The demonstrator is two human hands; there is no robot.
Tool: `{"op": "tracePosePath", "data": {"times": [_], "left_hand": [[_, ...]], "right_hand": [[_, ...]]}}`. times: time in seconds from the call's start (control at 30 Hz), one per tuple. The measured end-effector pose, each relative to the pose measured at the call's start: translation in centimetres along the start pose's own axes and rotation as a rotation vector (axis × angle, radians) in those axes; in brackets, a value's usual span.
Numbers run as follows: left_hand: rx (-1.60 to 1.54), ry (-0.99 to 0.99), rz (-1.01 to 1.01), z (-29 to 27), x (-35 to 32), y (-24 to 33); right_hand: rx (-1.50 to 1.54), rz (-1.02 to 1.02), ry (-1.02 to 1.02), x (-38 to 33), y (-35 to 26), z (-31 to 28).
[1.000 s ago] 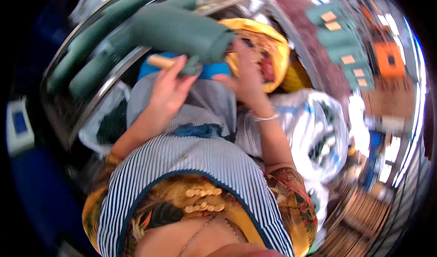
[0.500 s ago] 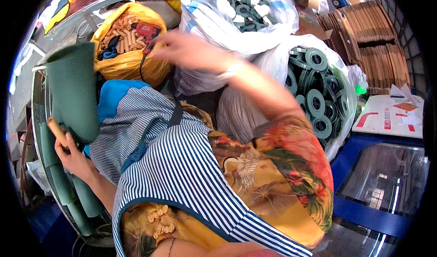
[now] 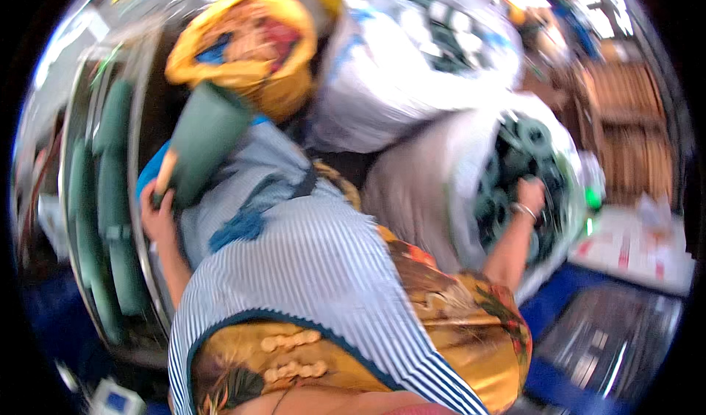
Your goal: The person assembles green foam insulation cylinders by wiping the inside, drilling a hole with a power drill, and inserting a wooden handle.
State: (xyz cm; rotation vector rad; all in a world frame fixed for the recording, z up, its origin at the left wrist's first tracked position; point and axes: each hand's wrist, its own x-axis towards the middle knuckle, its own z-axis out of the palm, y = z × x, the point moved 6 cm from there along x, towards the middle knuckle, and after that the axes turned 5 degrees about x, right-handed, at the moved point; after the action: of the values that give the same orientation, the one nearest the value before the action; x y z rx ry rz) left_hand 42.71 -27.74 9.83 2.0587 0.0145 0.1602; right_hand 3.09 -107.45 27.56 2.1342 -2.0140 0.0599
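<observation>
A: What did the left hand [image 3: 156, 207] have?

B: It was closed round the pale wooden handle [image 3: 166, 176] of a dark green cone [image 3: 204, 144]. The cone rose from the fist toward one o'clock, wide end up, leaning over the striped apron [image 3: 309, 268]. Gripping low on the handle probably kept the bulky body clear of the lap.

A: And the right hand [image 3: 529, 194]?

B: It was plunged into the clear plastic sack of green rings [image 3: 533, 176], at about three o'clock from the person's chest. The fingers were buried among the rings and the frame was blurred, so I couldn't tell whether they had closed on one. A bracelet [image 3: 523, 210] sat at the wrist.

A: So the two were well apart?

B: Yes. The cone lay at nine o'clock from the sack, across the whole lap. The sack's mouth faced the person, which I'd judge made reaching in easy.

A: Anything else nearby?

B: A yellow bag [image 3: 250, 43] at twelve o'clock from the cone, a white sack [image 3: 419, 54] beside it, and more green cones racked along a metal rim [image 3: 110, 194] at nine o'clock.
</observation>
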Motion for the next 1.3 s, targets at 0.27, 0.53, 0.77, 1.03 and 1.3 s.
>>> {"op": "tracePosePath", "data": {"times": [0.27,0.53,0.77,1.03,1.3], "left_hand": [[-0.436,0.252,-0.062,-1.3,-2.2,5.4],[-0.278,0.559,-0.029,-8.1,-8.5,12.0],[-0.404,0.525,-0.107,-8.7,-7.4,12.7],[-0.995,-0.24,-0.507,-5.1,-0.9,11.6],[-0.1,0.412,-0.223,-9.0,-0.3,18.0]], "right_hand": [[1.103,-1.058,-0.594,-16.6,-31.6,-18.8],[1.461,-1.857,-1.061,-44.8,-43.8,-16.0],[1.75,-1.956,-0.774,-45.7,-42.5,-16.5],[2.026,-2.353,-0.628,-43.5,-40.9,-18.9],[1.77,-1.773,-0.971,-44.7,-50.1,-10.9]]}}
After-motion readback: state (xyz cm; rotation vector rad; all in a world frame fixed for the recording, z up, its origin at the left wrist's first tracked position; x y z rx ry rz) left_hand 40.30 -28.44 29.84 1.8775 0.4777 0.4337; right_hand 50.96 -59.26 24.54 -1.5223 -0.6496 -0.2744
